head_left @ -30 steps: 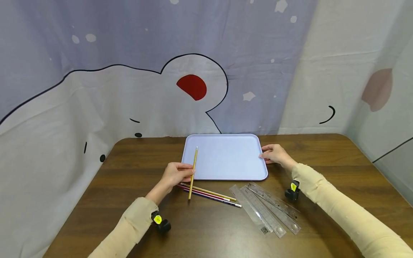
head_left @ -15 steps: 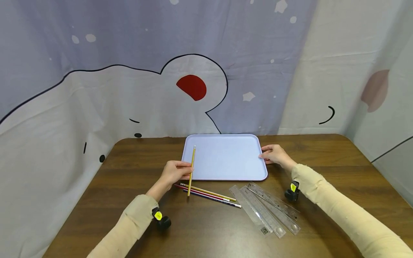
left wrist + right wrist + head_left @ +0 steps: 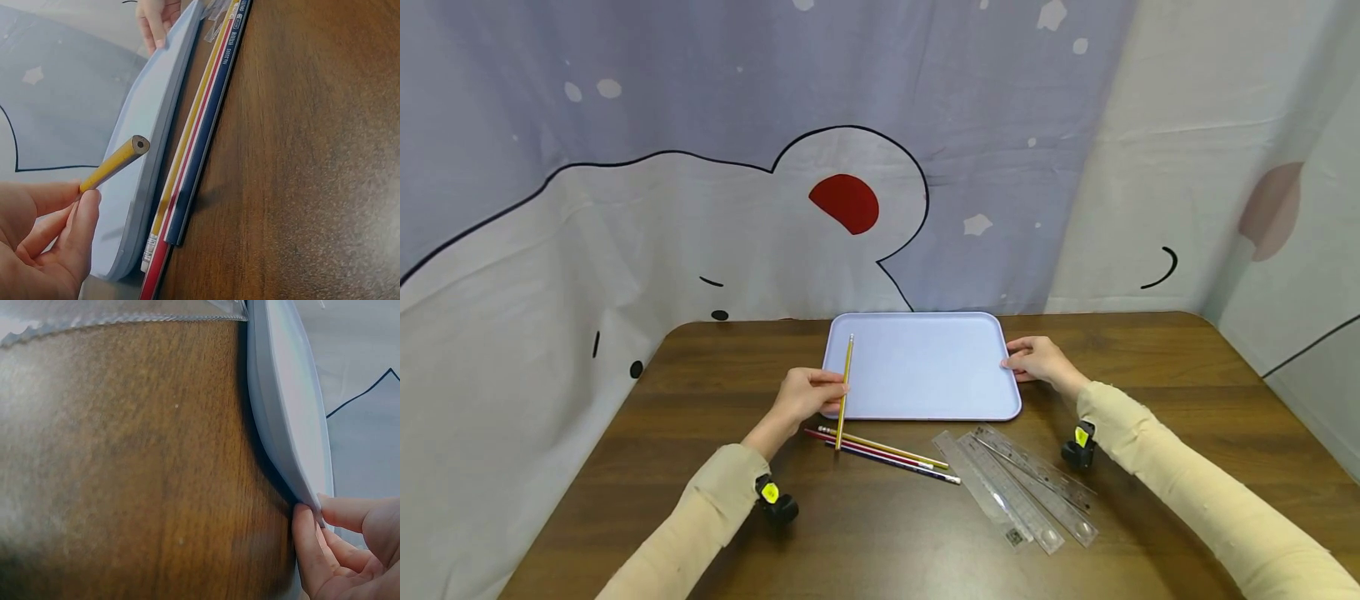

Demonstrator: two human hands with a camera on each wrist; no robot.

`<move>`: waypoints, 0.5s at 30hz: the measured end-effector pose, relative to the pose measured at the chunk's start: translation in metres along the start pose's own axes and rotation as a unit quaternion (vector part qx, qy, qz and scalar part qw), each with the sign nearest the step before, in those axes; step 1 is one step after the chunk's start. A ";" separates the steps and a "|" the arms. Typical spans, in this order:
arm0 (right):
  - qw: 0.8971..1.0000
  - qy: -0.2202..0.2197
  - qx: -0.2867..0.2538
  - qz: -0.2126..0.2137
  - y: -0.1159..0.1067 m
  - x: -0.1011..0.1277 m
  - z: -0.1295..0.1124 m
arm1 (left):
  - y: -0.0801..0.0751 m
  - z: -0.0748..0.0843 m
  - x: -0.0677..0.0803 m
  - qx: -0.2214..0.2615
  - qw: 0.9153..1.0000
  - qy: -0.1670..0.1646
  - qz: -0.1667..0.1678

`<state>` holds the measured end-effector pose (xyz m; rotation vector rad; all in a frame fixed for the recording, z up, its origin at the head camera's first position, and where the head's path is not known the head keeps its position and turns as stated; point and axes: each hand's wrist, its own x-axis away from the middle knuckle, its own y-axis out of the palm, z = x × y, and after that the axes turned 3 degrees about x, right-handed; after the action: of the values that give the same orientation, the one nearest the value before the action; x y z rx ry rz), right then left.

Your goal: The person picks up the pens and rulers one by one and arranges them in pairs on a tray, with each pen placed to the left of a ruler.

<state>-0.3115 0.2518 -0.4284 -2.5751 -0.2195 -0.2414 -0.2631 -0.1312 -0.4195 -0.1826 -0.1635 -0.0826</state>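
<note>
My left hand [image 3: 801, 394] pinches a yellow pencil [image 3: 848, 362] between thumb and fingers, over the left edge of a pale lavender tray [image 3: 932, 367]. Its pale end points to the back; the left wrist view shows its flat, unsharpened end [image 3: 141, 145] facing the camera. On the table just in front of the tray lie another yellow pencil [image 3: 190, 125], a red-and-white striped pencil and a dark blue pencil [image 3: 203, 140], side by side. At the tray's right edge, my right hand [image 3: 1042, 362] pinches the rim [image 3: 306, 487] between thumb and fingers.
Several clear plastic rulers [image 3: 1000, 492] lie fanned and overlapping on the wooden table [image 3: 880, 550], in front of the tray's right part. Behind the table's back edge hangs a printed curtain [image 3: 737, 225], with the tray close to it.
My left hand has moved slightly back and left with the yellow pencil, which stands a little farther left over the tray. The right hand, tray, rulers and lying pencils stay put.
</note>
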 end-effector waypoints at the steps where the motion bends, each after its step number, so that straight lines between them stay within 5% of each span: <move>1: 1.000 0.001 0.000 0.000 0.000 0.000 0.000 | 0.000 0.001 0.000 -0.002 1.000 0.000 0.000; 15: 1.000 0.002 0.000 0.001 0.000 0.002 -0.001 | -0.001 0.002 -0.008 -0.010 1.000 -0.004 0.008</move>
<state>-0.3098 0.2519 -0.4273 -2.5737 -0.2154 -0.2467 -0.2712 -0.1315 -0.4189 -0.2046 -0.1692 -0.0683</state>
